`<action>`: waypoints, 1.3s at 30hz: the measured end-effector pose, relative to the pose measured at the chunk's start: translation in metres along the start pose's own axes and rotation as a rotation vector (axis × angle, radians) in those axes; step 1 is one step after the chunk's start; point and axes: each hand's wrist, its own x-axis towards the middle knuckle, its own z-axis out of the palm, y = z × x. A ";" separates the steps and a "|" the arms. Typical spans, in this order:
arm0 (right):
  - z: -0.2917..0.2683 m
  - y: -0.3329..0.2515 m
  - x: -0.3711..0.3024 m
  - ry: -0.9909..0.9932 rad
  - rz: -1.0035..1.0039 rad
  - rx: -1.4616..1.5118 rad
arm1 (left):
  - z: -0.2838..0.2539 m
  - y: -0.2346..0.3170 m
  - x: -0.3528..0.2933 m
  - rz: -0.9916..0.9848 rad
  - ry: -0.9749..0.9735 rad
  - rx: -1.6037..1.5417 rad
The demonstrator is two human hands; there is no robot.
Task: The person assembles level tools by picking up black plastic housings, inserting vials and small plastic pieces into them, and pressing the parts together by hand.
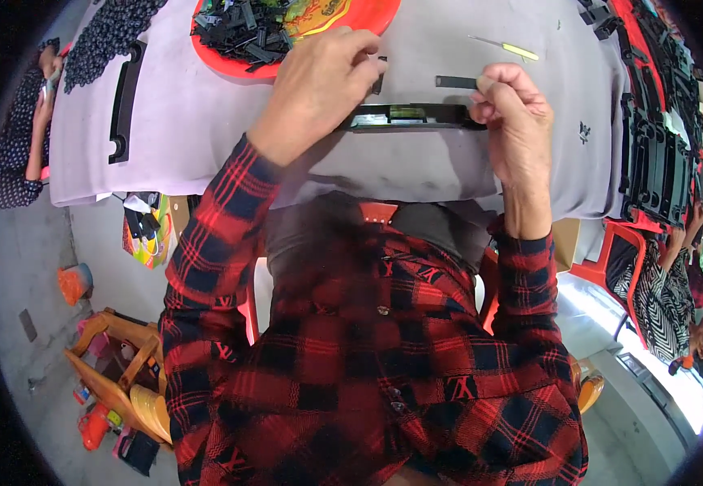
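My right hand [517,113] is closed, with thumb and index finger pinching one end of a thin dark grey strip [455,82] that points left. At the curled fingertips of my left hand [315,89] is a small black plastic piece [380,74], partly hidden by the fingers. Below and between both hands lies a long black plastic housing [416,116] with a shiny recessed middle. Its left end passes close under my left hand, and its right end lies beside my right fingers.
A red basin [246,71] of small black parts stands behind my left hand. On the cloth-covered table [206,154] lie another black housing [125,105], a pile of black pieces [112,36] and a yellow-handled screwdriver [517,50]. Black housings [655,166] are stacked right; people sit on both sides.
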 end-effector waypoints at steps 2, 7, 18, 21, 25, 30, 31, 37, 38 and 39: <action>-0.009 0.000 -0.007 0.063 0.013 0.054 | 0.009 -0.004 0.007 0.156 -0.057 0.346; -0.026 0.003 -0.024 0.061 0.035 0.030 | 0.020 -0.008 0.013 0.118 -0.124 0.637; -0.022 0.010 -0.035 0.080 -0.024 -0.019 | 0.023 -0.007 0.013 0.154 -0.006 0.569; -0.023 0.013 -0.038 0.073 0.000 -0.038 | 0.005 0.002 0.016 0.185 0.124 0.602; -0.021 0.012 -0.039 0.095 0.010 -0.082 | -0.024 0.024 0.025 0.125 0.119 0.510; -0.010 0.011 -0.038 0.126 0.031 -0.166 | -0.021 0.002 0.017 0.269 0.265 0.548; -0.008 0.011 -0.038 0.129 0.035 -0.170 | -0.017 0.006 0.013 0.256 0.270 0.429; 0.005 0.012 -0.034 0.090 0.052 -0.249 | 0.004 -0.001 -0.023 0.144 -0.187 -0.021; 0.007 0.013 -0.033 0.082 0.062 -0.264 | 0.006 -0.001 -0.027 0.139 -0.189 -0.028; 0.009 0.015 -0.032 0.074 0.071 -0.278 | 0.009 -0.003 -0.031 0.182 -0.188 0.050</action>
